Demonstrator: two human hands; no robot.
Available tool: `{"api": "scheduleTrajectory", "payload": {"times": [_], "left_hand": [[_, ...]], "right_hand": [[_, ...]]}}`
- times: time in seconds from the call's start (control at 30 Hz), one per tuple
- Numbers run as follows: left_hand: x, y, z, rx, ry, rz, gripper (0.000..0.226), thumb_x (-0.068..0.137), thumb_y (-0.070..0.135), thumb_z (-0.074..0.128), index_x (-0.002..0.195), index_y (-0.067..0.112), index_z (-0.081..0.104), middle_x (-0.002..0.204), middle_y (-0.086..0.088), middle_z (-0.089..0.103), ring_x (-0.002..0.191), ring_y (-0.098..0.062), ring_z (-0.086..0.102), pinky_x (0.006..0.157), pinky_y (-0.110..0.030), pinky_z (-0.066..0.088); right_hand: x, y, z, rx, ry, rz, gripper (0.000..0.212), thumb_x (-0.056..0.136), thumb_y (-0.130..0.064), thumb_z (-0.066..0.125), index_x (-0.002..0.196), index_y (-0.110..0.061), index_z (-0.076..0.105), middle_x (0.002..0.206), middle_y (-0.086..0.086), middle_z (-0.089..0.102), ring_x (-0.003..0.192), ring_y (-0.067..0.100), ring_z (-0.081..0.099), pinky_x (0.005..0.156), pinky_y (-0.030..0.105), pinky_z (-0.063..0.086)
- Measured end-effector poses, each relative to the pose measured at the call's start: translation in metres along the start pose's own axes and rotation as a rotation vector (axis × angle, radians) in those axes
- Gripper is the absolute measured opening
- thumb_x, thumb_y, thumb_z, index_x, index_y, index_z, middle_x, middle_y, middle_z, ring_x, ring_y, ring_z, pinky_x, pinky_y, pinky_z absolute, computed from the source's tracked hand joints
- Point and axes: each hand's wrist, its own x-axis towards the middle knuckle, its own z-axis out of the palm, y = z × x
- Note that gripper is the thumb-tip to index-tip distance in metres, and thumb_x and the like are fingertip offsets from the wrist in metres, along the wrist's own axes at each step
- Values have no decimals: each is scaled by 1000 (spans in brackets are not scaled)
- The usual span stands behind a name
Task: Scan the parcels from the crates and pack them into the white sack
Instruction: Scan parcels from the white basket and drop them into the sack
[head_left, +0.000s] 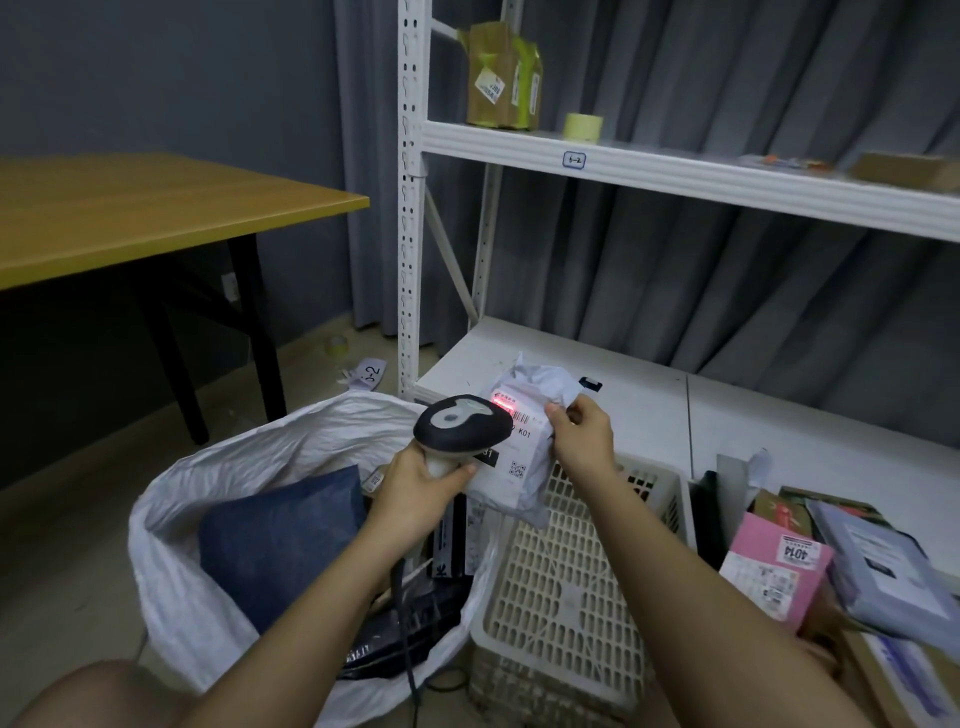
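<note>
where shelving (675, 171) stands, grey curtains (727, 291) (creased) hang.

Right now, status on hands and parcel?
Left hand grips barcode scanner. Right hand holds white parcel, red beam on label. White sack open below-left, nothing blocking.

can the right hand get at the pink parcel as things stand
Probably not right away: the right hand is pinching the white parcel under the scanner. The pink parcel itself lies uncovered on top, to its right.
</note>
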Motion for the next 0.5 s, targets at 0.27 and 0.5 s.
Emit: {"api": "scheduleTrajectory", "payload": {"times": [0.27,0.5], "left_hand": [[1,-1,-9,-52,-2,-2,34,82,15,73,114,7,63,103,-6,71,98,-19,65,86,-30,51],[7,-9,-43,-150,81,-21,25,82,11,73,105,8,65,87,2,69,77,-6,63,66,-16,48]], "right_hand": [[1,-9,4,32,-2,-36,26,97,-20,56,102,6,58,102,25,66,85,30,64,81,46,53],[-1,-10,19,-43,-94,-34,19,98,-27,55,92,-9,60,93,7,67,90,28,64,77,41,52]]}}
